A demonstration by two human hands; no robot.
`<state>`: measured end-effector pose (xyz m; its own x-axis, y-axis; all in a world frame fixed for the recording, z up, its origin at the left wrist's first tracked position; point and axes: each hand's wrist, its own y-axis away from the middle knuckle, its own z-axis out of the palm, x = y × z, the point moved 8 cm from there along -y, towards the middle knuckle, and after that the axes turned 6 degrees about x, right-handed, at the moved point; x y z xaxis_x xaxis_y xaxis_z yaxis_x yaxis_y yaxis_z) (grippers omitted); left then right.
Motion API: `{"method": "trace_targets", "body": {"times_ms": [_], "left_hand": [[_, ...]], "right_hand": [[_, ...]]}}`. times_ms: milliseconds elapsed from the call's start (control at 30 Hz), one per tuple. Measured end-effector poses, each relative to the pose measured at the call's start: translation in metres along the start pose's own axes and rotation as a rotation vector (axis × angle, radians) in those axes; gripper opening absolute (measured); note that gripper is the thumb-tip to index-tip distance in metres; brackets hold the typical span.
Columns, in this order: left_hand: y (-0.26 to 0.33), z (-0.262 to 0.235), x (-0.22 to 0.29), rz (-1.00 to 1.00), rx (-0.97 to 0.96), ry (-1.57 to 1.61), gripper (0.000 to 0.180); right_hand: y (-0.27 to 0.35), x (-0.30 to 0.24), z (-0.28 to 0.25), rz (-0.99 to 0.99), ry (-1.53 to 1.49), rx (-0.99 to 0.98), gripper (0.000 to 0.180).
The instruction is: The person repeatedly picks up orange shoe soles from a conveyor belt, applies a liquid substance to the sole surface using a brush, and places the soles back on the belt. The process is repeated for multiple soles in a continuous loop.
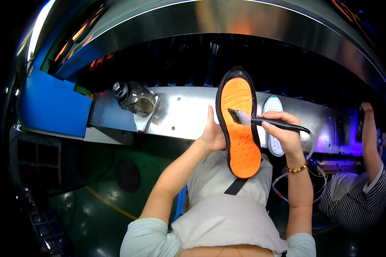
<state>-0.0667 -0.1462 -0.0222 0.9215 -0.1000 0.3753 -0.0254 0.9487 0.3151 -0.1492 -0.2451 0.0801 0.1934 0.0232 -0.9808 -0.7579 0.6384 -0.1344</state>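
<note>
A black-rimmed shoe (242, 145) with an orange underside is tilted up in front of me, its bottom facing me. My left hand (214, 135) grips its left edge, with the thumb pointing up and the other fingers hidden behind it. In my right hand (285, 130) is a brush (274, 123) with a black handle, held like a pen. The brush's dark bristles rest on or just over the middle of the orange surface; contact is hard to judge. Behind my right hand, a white shoe sole (272, 104) lies on the metal ledge.
The metal ledge (184, 115) runs across in front of me, below a dark opening with a curved metal hood (158, 25). A dark bottle (137, 100) stands on it at left, near a blue panel (51, 105). Another person in a striped top (356, 199) reaches in at right.
</note>
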Motion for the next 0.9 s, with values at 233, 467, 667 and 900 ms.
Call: {"method": "trace_targets", "body": {"times_ms": [233, 467, 667, 900], "left_hand": [[-0.007, 0.003, -0.007, 0.062, 0.034, 0.091, 0.086], [-0.013, 0.013, -0.004, 0.219, 0.1, 0.037, 0.076], [0.012, -0.005, 0.032, 0.405, 0.158, -0.045, 0.081], [0.027, 0.051, 0.007, 0.263, -0.066, -0.022, 0.085]], "right_hand": [[-0.033, 0.023, -0.02, 0.07, 0.023, 0.23, 0.016], [-0.034, -0.003, 0.013, -0.292, 0.349, 0.209, 0.015], [0.045, -0.016, 0.054, -0.423, 0.613, -0.183, 0.012], [-0.004, -0.061, 0.014, -0.216, 0.151, -0.034, 0.013]]}}
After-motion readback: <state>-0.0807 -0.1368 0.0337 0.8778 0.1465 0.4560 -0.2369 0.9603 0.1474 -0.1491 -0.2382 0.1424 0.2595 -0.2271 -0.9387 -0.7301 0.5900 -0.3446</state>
